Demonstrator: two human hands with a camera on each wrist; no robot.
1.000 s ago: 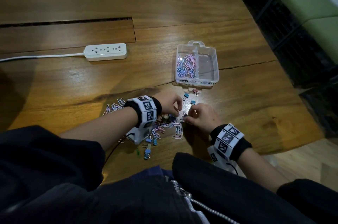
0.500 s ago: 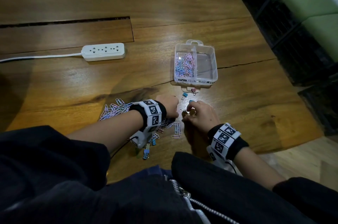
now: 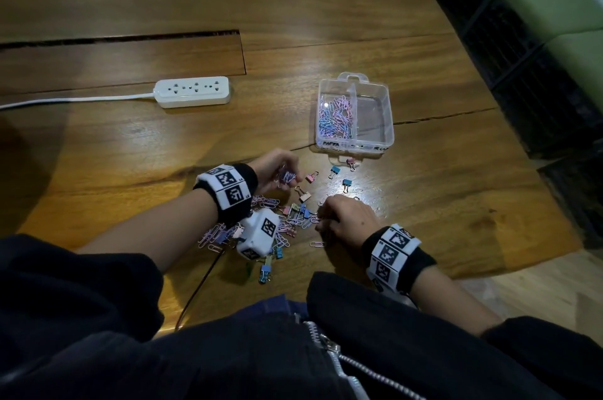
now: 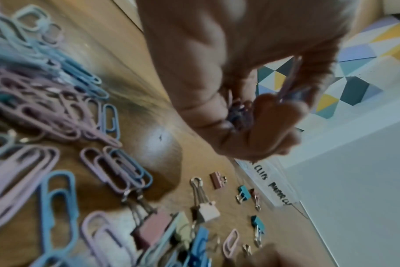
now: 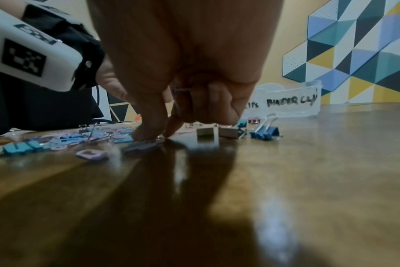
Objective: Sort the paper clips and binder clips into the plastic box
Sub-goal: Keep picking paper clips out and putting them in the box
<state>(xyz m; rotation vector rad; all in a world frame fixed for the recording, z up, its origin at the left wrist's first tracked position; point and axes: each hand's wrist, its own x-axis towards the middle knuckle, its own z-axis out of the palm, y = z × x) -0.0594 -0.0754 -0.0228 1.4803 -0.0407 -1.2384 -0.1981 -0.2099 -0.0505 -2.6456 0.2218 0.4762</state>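
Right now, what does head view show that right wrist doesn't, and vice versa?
Head only: the plastic box seen from above, with paper clips in its left compartment, the right one bare; the power strip; the left hand gripping a bunch of paper clips. Right wrist only: the "BINDER CLI..." label on the box front. Both: the right hand with fingertips down on the loose clip pile.

Your wooden worktop with a long recessed slot, a white power strip lying left of centre, its white cord running off the left edge, green cushions beyond the right edge, a wall panel of coloured triangles behind
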